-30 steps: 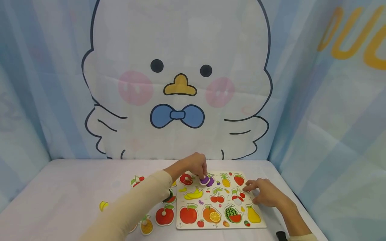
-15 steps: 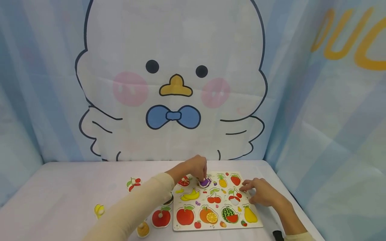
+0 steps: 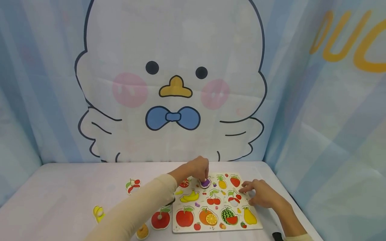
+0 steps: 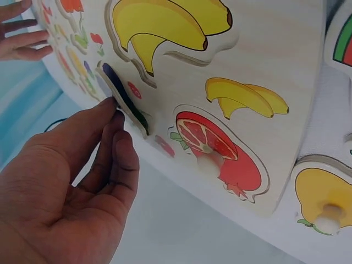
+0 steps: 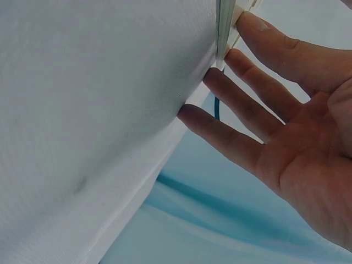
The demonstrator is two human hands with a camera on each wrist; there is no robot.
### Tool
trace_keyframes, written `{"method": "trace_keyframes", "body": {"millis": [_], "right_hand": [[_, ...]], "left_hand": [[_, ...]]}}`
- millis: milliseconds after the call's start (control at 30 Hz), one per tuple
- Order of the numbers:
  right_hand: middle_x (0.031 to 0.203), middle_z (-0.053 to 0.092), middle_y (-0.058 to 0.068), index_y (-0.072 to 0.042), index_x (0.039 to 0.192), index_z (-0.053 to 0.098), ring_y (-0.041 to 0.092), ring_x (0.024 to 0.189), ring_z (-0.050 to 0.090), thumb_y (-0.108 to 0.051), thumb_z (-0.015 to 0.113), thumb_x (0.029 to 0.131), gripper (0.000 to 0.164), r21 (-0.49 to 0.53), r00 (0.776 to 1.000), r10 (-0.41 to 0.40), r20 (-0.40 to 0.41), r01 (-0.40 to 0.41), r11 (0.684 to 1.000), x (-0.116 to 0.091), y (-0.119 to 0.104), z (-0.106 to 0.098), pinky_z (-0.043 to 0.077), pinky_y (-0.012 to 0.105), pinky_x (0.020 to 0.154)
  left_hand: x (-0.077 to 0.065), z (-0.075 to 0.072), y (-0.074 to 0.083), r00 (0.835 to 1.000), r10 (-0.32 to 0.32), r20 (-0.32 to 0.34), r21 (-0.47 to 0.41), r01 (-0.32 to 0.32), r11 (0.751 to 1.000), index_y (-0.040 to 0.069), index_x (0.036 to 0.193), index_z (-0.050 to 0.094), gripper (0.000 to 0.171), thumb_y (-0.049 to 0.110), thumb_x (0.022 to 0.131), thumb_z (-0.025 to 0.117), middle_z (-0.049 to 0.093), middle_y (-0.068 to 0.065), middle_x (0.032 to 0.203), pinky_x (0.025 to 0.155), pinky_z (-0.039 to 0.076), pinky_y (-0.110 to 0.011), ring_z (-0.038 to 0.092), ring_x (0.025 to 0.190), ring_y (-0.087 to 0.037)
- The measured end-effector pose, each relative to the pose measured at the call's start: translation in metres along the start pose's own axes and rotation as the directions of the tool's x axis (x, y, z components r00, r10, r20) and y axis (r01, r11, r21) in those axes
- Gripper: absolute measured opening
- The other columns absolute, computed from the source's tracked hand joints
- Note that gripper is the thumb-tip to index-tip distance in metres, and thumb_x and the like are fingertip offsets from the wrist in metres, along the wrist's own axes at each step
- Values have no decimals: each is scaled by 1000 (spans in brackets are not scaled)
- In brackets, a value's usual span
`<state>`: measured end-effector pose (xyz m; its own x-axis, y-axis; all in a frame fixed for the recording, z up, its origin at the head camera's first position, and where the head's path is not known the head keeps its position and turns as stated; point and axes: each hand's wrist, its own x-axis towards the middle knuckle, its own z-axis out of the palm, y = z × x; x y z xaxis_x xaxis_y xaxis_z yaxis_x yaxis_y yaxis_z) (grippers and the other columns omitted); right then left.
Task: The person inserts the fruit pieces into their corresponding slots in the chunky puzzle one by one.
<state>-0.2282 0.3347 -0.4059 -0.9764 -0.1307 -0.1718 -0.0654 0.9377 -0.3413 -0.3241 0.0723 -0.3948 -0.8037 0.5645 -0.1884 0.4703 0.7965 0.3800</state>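
Grapes tilted over board, between pomegranate and pineapple. Of 2 hands, left hand nearer: fingers pinch it from above. Right hand apart, fingers spread at board's edge.

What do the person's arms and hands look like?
The left hand and right hand are ungloved. A plain cream left sleeve runs nearly to the wrist; the cream right sleeve ends farther up the forearm, beside a black item I can't identify.
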Motion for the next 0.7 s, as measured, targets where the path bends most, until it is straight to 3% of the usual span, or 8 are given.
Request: {"method": "trace_keyframes", "body": {"millis": [233,700], "right_hand": [[132,59,4,-26,103,75,37,124,39,-6,81,71,38,3,1000,-9,1,9,1000,-1,-1,1,36,63,96],[132,59,5,-25,103,76,39,126,38,-4,82,69,40,2,1000,-18,-7,18,1000,0,0,1,33,65,99]], "left_hand": [[1,3,1,1000,5,-14,-2,-5,1000,16,78,72,6,15,81,77,61,4,72,62,49,-20,58,69,-10],[-4,2,-1,999,3,33,-10,-2,1000,17,92,76,10,14,82,76,65,6,79,72,52,-22,59,75,-10]]}}
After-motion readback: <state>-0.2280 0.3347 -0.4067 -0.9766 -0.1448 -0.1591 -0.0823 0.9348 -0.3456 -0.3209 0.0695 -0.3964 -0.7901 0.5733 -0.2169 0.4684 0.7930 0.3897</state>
